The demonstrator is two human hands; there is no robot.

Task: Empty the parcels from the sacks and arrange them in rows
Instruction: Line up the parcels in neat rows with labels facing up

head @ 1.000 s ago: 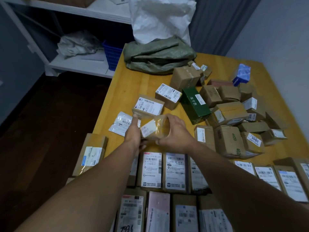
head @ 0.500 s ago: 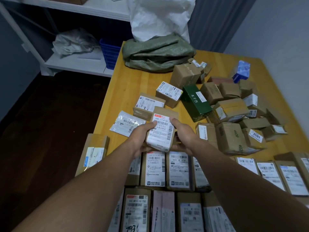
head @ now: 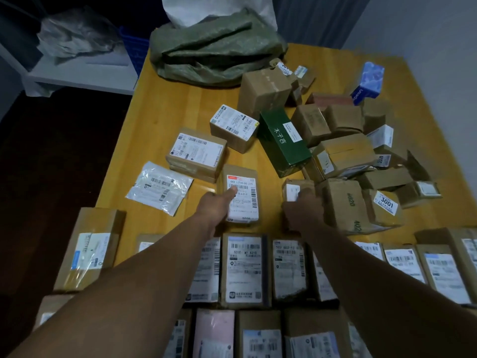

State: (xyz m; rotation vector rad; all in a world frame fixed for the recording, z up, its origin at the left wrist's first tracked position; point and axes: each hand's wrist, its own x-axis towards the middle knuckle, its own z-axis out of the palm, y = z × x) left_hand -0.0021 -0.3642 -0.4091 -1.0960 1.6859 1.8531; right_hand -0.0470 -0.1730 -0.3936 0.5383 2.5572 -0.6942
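One labelled parcel lies flat on the table, just beyond the near rows; left hand rests on its label, fingers extended. Beside it, right hand curls round a small box at the edge of the loose pile. Folded green sack sits at the far edge.

On my feed I see two bare arms: the left forearm and the right forearm look broad close to the camera and narrow towards the wrists. The left hand and right hand are bare too, seen from the back; dim light and blur hide finer detail
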